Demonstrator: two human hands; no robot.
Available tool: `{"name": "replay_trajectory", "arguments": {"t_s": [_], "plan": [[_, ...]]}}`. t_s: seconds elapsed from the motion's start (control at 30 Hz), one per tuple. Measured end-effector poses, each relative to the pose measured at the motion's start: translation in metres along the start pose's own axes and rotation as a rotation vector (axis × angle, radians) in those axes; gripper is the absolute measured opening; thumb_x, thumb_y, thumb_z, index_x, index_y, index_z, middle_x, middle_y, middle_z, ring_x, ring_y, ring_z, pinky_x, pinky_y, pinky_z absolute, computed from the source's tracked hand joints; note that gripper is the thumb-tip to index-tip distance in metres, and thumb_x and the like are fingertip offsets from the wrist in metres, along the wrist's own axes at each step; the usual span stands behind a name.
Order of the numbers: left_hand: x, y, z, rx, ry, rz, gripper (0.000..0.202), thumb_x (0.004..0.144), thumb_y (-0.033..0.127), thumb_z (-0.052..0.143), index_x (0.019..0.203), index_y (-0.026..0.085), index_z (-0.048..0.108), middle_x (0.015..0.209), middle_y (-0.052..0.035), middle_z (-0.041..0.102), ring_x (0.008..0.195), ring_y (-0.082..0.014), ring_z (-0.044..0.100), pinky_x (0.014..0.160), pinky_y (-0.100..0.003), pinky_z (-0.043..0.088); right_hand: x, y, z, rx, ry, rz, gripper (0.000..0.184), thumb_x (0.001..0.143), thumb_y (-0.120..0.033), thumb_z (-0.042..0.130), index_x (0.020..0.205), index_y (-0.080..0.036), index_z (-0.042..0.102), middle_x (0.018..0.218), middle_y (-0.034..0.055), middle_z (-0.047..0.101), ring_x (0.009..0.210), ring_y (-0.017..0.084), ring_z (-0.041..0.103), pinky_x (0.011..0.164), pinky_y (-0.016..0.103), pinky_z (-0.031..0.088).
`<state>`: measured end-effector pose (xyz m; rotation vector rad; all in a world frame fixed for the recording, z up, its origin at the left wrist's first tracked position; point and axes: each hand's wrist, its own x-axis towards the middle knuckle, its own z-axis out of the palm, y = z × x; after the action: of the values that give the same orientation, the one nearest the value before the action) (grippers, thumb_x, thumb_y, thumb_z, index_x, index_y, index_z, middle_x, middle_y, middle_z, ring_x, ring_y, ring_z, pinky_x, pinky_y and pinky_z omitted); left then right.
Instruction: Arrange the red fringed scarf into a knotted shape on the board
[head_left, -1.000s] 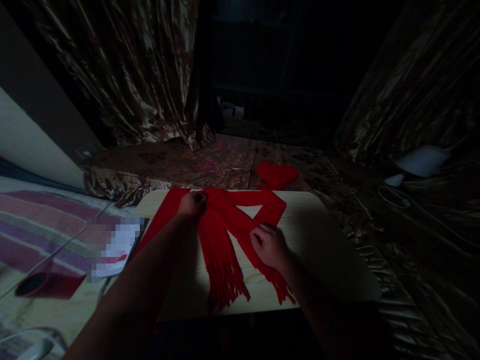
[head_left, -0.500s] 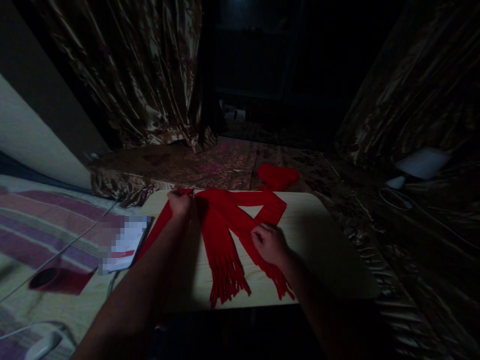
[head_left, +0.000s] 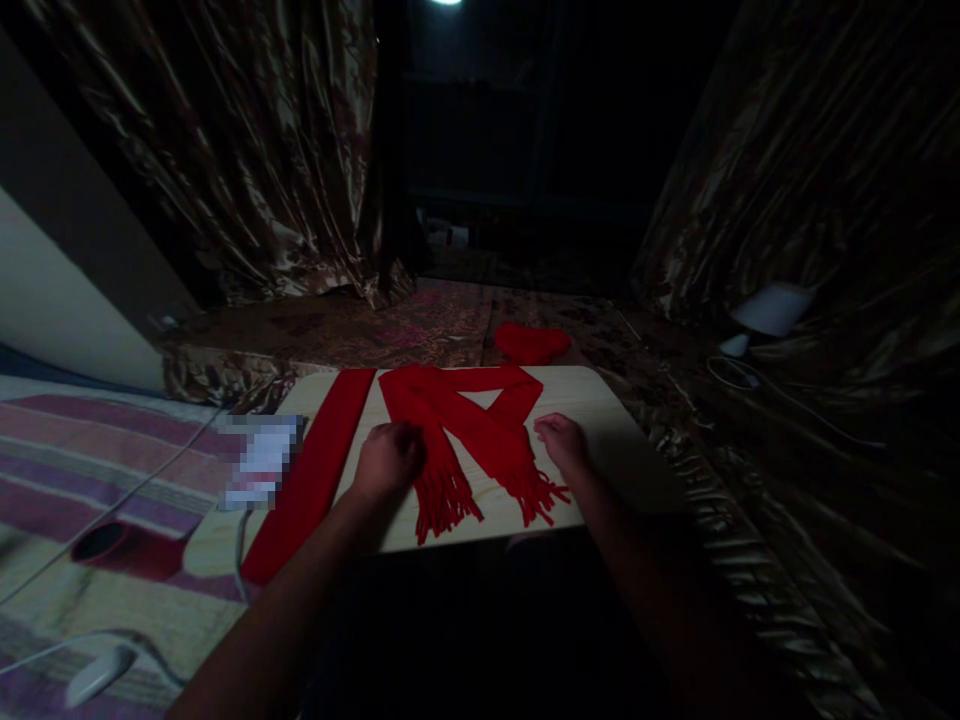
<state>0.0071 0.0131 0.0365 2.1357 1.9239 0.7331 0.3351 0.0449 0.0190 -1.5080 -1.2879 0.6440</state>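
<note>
A red scarf [head_left: 457,410] lies folded into a triangle on a light wooden board [head_left: 592,400], both fringed ends pointing toward me. A long red band [head_left: 322,460] runs diagonally along the board's left side. My left hand [head_left: 388,460] rests with curled fingers on the scarf's left arm, just above its fringe. My right hand [head_left: 562,443] sits with curled fingers at the outer edge of the right arm, touching the cloth above the fringe. Another red piece of cloth [head_left: 531,342] lies beyond the board's far edge.
A blurred paper [head_left: 259,462] lies at the board's left edge. A dark red cup [head_left: 112,545], a white cable [head_left: 150,470] and a small white device [head_left: 97,675] rest on striped bedding at left. Shiny patterned curtains hang behind and at right; the room is dim.
My left hand came from the scarf's far fold down to its left arm near the fringe. My right hand slid to the right arm's outer edge. The left band now lies straight.
</note>
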Motion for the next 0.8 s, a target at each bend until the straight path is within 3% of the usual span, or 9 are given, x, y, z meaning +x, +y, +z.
{"name": "replay_trajectory", "arguments": {"t_s": [0.13,0.3,0.47,0.57,0.67,0.8], "plan": [[-0.024,0.002,0.001,0.012,0.008,0.012,0.039,0.088,0.031,0.052,0.122,0.023,0.069,0.131,-0.0108,0.067,0.122,-0.0270,0.060,0.109,-0.035,0.041,-0.011,0.018,-0.018,-0.029,-0.042,0.042,0.015,0.071,-0.031,0.057,0.074,-0.019,0.067,0.067,0.0021,0.069,0.062,0.017,0.063,0.060,0.027,0.049],[-0.045,0.002,0.017,0.049,0.079,0.078,0.045,0.092,0.033,0.047,0.131,0.017,0.063,0.133,-0.0140,0.065,0.133,-0.0270,0.051,0.115,-0.038,0.035,-0.032,0.024,-0.025,-0.184,-0.115,-0.172,0.015,0.078,-0.024,0.056,0.081,-0.021,0.070,0.077,0.0001,0.073,0.072,0.015,0.067,0.069,0.024,0.050],[-0.045,-0.003,0.024,0.068,0.119,0.049,0.044,0.093,0.035,0.044,0.127,0.016,0.066,0.129,-0.0133,0.067,0.128,-0.0267,0.055,0.112,-0.038,0.039,-0.041,0.019,-0.023,-0.349,-0.135,-0.192,0.014,0.080,-0.018,0.058,0.083,-0.022,0.071,0.077,-0.0022,0.074,0.070,0.013,0.066,0.066,0.021,0.047],[-0.043,-0.006,0.026,0.095,0.130,0.105,0.047,0.095,0.040,0.042,0.128,0.016,0.066,0.127,-0.0104,0.068,0.130,-0.0285,0.052,0.114,-0.041,0.037,-0.041,0.015,-0.022,-0.404,-0.135,-0.180,0.013,0.079,-0.017,0.060,0.082,-0.022,0.071,0.078,-0.0022,0.074,0.071,0.012,0.066,0.066,0.020,0.046],[-0.043,-0.008,0.028,0.169,0.110,0.184,0.048,0.093,0.044,0.046,0.131,0.020,0.066,0.130,-0.0084,0.067,0.137,-0.0315,0.045,0.117,-0.046,0.033,-0.040,0.009,-0.023,-0.400,-0.155,-0.151,0.012,0.081,-0.018,0.060,0.080,-0.022,0.071,0.079,-0.0025,0.074,0.073,0.012,0.067,0.067,0.020,0.046],[-0.045,-0.004,0.026,0.204,0.100,0.186,0.043,0.093,0.045,0.049,0.125,0.025,0.069,0.140,-0.0080,0.060,0.138,-0.0313,0.044,0.114,-0.049,0.036,-0.039,-0.003,-0.025,-0.358,-0.188,-0.091,0.013,0.086,-0.022,0.059,0.083,-0.022,0.071,0.083,-0.0019,0.075,0.077,0.013,0.068,0.069,0.020,0.047]]}}
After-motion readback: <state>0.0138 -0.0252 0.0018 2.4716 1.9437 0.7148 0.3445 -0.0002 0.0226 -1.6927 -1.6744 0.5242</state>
